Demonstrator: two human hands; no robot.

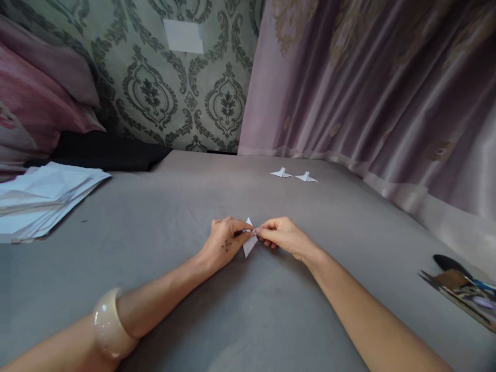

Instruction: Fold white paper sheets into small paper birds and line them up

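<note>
The left hand (223, 238) pinches a small folded paper piece (250, 248) between thumb and fingers, while the right hand (284, 233) closes thumb and forefinger on its right side; the piece lies between the two hands, and its finer folds are too small to read. Working it well likely means keeping the left grip firm but flat, and letting the right fingertips press each crease sharply without twisting the thin white sheet. Beneath spreads a smooth, matte grey surface (186, 199). A glossy cream bangle (112, 325) rings the left forearm. Beyond stand two crisp, winged paper shapes (281, 173); far left, a loose-edged paper stack (58, 194); behind, a satiny mauve curtain (329, 98).
</note>
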